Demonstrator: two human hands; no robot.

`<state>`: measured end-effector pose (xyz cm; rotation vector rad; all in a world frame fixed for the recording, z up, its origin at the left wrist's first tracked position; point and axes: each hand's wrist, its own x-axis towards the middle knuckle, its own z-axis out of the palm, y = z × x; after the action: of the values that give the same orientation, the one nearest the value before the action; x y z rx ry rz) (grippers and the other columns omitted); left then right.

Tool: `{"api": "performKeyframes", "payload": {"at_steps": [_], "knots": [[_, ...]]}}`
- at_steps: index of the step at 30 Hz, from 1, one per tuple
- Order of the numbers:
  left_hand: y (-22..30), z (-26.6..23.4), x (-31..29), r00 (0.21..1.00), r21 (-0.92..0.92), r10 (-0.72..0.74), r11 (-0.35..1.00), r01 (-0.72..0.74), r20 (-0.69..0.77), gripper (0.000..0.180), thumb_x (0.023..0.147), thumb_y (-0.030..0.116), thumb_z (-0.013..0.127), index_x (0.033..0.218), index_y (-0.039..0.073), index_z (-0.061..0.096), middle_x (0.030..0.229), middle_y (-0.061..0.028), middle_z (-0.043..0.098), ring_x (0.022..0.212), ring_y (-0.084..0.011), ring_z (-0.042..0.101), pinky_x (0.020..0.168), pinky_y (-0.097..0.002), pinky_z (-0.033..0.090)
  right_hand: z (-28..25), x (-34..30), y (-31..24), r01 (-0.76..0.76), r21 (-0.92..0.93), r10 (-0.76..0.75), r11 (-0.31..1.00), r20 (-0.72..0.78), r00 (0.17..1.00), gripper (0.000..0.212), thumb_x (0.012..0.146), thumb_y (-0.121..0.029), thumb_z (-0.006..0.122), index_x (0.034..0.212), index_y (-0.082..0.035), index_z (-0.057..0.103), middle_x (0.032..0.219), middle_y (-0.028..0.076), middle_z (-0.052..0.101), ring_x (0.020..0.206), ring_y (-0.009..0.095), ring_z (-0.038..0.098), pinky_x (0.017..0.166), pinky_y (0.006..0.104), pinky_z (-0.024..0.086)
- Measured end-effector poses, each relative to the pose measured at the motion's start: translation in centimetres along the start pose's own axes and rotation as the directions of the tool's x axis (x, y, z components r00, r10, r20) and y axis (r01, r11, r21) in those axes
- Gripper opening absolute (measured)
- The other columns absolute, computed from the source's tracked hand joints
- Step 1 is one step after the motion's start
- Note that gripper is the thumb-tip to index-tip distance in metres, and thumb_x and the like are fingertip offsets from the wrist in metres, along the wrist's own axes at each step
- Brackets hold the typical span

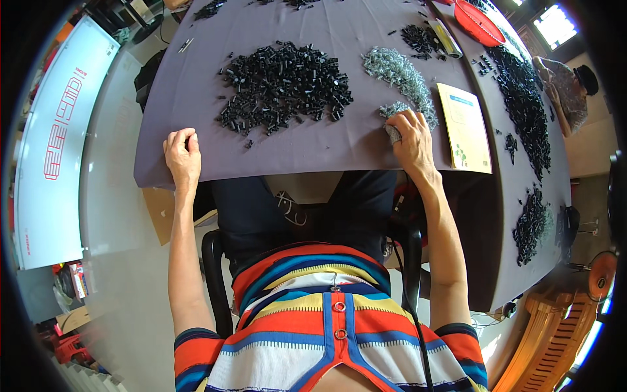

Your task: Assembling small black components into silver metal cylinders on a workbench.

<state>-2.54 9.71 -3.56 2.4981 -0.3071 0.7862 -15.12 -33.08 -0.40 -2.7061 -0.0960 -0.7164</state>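
Observation:
My left hand (181,155) is closed in a loose fist at the table's near left edge. A dark spot shows between its thumb and forefinger, too small to name. My right hand (413,138) has its fingers curled around a clump of small clear-grey pieces (393,134), at the near end of a curved pile of the same pieces (403,77). Between my hands and farther back lies a broad heap of short black cylindrical pieces (284,88). A few of these have strayed toward the near edge.
A yellow booklet (465,127) lies right of my right hand on the grey-purple cloth (307,153). Behind it are a smaller black pile (421,40) and a red basket (479,23). Long black heaps (522,98) cover the adjoining table, where another person (567,91) sits.

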Motion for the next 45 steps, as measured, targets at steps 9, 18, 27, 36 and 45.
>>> {"api": "performKeyframes", "payload": {"at_steps": [9, 18, 27, 36, 45], "knots": [[0.0, -0.1, 0.2, 0.997, 0.027, 0.064, 0.998, -0.063, -0.034, 0.01, 0.081, 0.006, 0.064, 0.091, 0.005, 0.064, 0.084, -0.0074, 0.06, 0.079, -0.0244, 0.057, 0.073, -0.0347, 0.047, -0.5, -1.1, -0.1, 0.001, 0.042, -0.001, 0.999, -0.001, 1.0, 0.034, 0.061, 0.011, 0.053, 0.092, -0.002, 0.061, 0.096, 0.011, 0.059, 0.092, 0.034, 0.053, 0.081, 0.0405, 0.045], [0.7, -0.5, 0.1, 0.999, -0.003, 0.034, 0.999, -0.034, -0.02, 0.011, 0.079, 0.004, 0.064, 0.09, 0.007, 0.064, 0.087, -0.0078, 0.061, 0.083, -0.0287, 0.055, 0.077, -0.0386, 0.046, -1.3, -1.7, -0.2, -0.037, 0.124, 0.036, 0.992, 0.006, 0.999, 0.034, 0.063, 0.011, 0.054, 0.093, -0.002, 0.06, 0.098, 0.012, 0.06, 0.094, 0.035, 0.054, 0.083, 0.0409, 0.046], [0.7, -0.2, 0.1, 1.0, 0.014, 0.024, 1.0, -0.024, -0.002, 0.012, 0.079, 0.004, 0.065, 0.09, 0.006, 0.064, 0.086, -0.0079, 0.06, 0.084, -0.0285, 0.056, 0.077, -0.0385, 0.046, -1.4, -0.7, -0.4, -0.012, 0.126, 0.008, 0.992, 0.029, 1.0, 0.034, 0.063, 0.012, 0.053, 0.093, -0.004, 0.062, 0.096, 0.011, 0.058, 0.094, 0.033, 0.053, 0.083, 0.0399, 0.045], [0.4, -0.4, 0.1, 0.993, -0.076, -0.035, 0.997, 0.027, -0.114, 0.023, 0.076, 0.004, 0.068, 0.098, 0.004, 0.062, 0.1, -0.0114, 0.056, 0.095, -0.0293, 0.054, 0.082, -0.0394, 0.046, -1.2, 0.7, -0.7, 0.108, 0.018, -0.109, 0.994, 0.133, 0.985, 0.008, 0.077, -0.003, 0.055, 0.084, -0.004, 0.058, 0.088, 0.011, 0.055, 0.087, 0.031, 0.054, 0.077, 0.0395, 0.044], [15.2, 0.3, -2.2, 0.96, -0.544, 0.281, 0.809, -0.223, 0.023, 0.006, 0.08, 0.0, 0.064, 0.085, 0.004, 0.063, 0.079, -0.0099, 0.059, 0.07, -0.026, 0.059, 0.06, -0.0346, 0.047, 0.6, -0.8, -0.5, 0.042, 0.073, -0.046, 0.996, 0.061, 0.997, 0.011, 0.08, -0.002, 0.053, 0.09, -0.004, 0.049, 0.087, 0.015, 0.049, 0.082, 0.035, 0.051, 0.072, 0.0424, 0.04]]}}
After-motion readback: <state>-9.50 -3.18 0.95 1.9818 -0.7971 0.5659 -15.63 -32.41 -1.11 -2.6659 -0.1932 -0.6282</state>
